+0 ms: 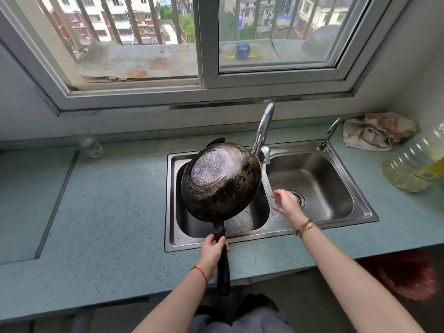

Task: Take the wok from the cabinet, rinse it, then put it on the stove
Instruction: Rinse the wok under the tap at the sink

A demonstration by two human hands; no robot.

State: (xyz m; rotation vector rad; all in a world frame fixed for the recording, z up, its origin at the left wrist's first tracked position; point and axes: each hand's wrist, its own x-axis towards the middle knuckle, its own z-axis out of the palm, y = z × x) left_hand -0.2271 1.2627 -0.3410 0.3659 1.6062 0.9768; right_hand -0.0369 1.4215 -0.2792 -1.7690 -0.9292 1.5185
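Wok [221, 181] hangs bottom-up and tilted over the sink's [336, 224] left basin, just beyond the left hand [213, 248], which is wrapped tight around its long black handle [222, 260]. Out to the side of it, the right hand [287, 203] hovers over the right basin with fingers loosely spread, gripping nothing. Beyond both hands rises the faucet [263, 128] from the desk [115, 212].
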